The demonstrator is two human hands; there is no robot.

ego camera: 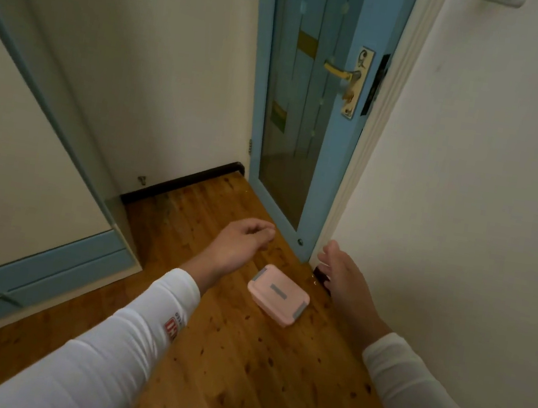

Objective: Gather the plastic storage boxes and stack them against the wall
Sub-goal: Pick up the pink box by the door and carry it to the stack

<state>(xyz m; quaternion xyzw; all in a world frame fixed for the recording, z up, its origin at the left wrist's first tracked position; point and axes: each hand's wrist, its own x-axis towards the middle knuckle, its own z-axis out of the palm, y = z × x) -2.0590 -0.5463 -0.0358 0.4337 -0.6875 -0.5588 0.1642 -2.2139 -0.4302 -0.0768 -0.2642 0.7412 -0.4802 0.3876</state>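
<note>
A small pink plastic box (278,294) with grey-blue clips on its lid lies flat on the wooden floor, close to the white wall (469,197) on the right. My left hand (241,243) hovers above the floor to the box's upper left, fingers loosely curled, holding nothing. My right hand (342,273) is held open just right of the box, between it and the wall, fingers spread. Neither hand touches the box. Both arms wear white sleeves.
A blue glass-panelled door (309,105) with a brass handle (343,72) stands straight ahead. A white and blue wardrobe (18,203) fills the left side. A dark skirting board (181,181) runs along the far wall. Wooden floor (237,372) lies between them.
</note>
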